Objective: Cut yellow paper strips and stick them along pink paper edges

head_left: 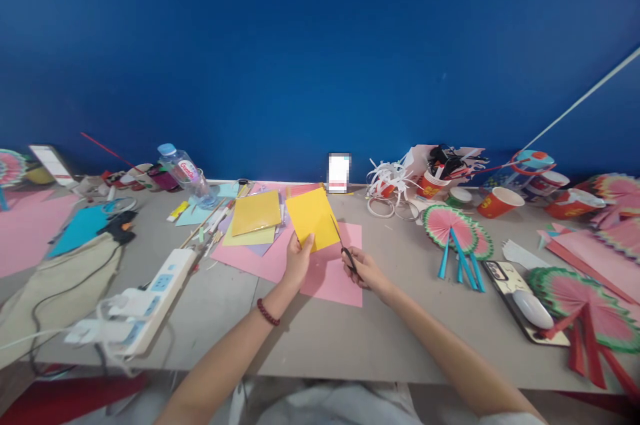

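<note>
My left hand (299, 258) pinches the lower left edge of a yellow sheet of paper (314, 215), thumb on top. Dark-handled scissors (349, 260) are in my right hand (367, 270), fingers closed round the handles. Their blades point up and away, along the right edge of the yellow paper; whether they bite into it I cannot tell. Under both hands lies a pink sheet (333, 282) on the grey table. Just left of the yellow paper sits a packet of golden-yellow paper (257, 213) on top of other coloured sheets.
A white power strip (163, 292) with plugs and cables lies at left, near a plastic bottle (187, 175). Upright against the blue wall is a phone (339, 173). Paper fans (450, 228), red cups (500, 203) and a white mouse (533, 308) occupy the right.
</note>
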`<state>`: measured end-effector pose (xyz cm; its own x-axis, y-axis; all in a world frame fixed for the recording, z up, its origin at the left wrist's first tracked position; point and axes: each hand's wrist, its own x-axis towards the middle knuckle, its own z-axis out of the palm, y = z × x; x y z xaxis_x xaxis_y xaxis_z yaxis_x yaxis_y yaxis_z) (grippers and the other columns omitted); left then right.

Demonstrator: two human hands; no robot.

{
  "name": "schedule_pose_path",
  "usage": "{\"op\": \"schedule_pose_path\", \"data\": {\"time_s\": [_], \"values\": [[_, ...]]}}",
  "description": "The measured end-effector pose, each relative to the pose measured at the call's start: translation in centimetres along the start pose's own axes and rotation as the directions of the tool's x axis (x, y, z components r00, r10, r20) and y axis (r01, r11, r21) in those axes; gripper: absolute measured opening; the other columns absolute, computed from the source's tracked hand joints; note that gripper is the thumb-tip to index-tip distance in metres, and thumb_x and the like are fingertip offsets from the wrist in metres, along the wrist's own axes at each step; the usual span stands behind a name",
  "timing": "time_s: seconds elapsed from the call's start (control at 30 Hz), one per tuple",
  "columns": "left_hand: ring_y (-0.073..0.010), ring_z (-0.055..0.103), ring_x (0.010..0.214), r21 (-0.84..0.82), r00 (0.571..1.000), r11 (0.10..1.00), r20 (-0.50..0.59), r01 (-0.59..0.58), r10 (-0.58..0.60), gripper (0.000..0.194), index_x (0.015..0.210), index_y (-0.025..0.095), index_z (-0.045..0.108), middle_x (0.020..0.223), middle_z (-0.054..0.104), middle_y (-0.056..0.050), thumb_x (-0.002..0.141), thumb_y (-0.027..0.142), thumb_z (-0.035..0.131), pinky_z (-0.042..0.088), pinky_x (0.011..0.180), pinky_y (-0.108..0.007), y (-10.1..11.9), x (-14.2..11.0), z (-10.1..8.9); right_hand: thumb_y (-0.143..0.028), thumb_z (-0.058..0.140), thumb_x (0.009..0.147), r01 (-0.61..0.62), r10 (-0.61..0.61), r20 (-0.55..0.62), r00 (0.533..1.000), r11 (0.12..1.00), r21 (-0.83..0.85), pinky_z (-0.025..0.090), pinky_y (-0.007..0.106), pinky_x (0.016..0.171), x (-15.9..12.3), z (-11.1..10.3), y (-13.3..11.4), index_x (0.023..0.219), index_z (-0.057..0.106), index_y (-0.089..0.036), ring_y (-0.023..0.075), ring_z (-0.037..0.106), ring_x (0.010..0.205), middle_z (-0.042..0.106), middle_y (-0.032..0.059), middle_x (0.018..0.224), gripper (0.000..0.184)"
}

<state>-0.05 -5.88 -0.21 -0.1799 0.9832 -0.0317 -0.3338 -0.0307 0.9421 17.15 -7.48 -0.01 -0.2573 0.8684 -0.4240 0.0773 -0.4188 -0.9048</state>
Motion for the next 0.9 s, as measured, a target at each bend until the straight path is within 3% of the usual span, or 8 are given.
{"op": "schedule_pose_path", "data": {"time_s": [0.5,0.9], "values": [[-0.0242,0.062,0.106,0.040,1.000,0.999,0.025,-0.010,0.009,0.041,0.107,0.018,0.057,0.116,0.065,-0.012,0.076,0.041,0.069,0.048,0.090,-0.036,0.73,-0.42,0.28,-0.063,0.058,0.069,0.016,-0.016,-0.022,1.000,1.000,-0.019,0.013,0.013,0.029,-0.21,0.05,-0.07,0.077,0.038,-0.023,0.0021,0.029,0.030,0.047,-0.0117,0.048,0.045],[-0.0242,0.063,0.102,0.066,1.000,0.998,0.001,-0.004,0.004,0.042,0.106,0.017,0.058,0.112,0.066,-0.012,0.075,0.044,0.069,0.049,0.083,-0.034,0.40,-0.16,0.07,-0.066,0.058,0.068,0.032,-0.031,0.016,0.999,0.999,-0.031,0.014,0.014,0.029,0.40,-0.30,0.52,0.077,0.038,-0.024,0.0026,0.028,0.029,0.046,-0.0122,0.047,0.048]]}}
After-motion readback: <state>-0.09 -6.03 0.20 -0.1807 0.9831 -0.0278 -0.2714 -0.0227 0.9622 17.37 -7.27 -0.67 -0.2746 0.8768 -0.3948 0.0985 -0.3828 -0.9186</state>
